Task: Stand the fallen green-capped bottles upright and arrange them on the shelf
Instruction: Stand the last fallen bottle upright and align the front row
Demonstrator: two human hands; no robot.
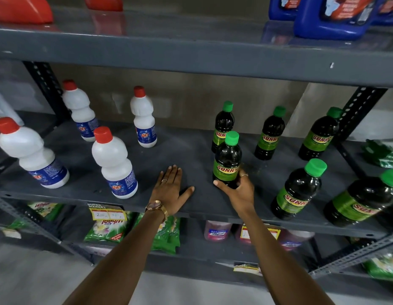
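Six green-capped bottles (227, 160), four white red-capped bottles (113, 161), two hands (170, 190)

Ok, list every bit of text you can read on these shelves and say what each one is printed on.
"SUNNY": label of the green-capped bottle in the right hand; cut off to "SUNN" on its neighbours.
"Rin": blue label of the white red-capped bottle, likely but blurred.
"SUPER MARKET": yellow price tag on the shelf edge; its handwritten numbers are unclear.
Green packets below: upside-down, too blurred.
Blue jugs above: blurred.
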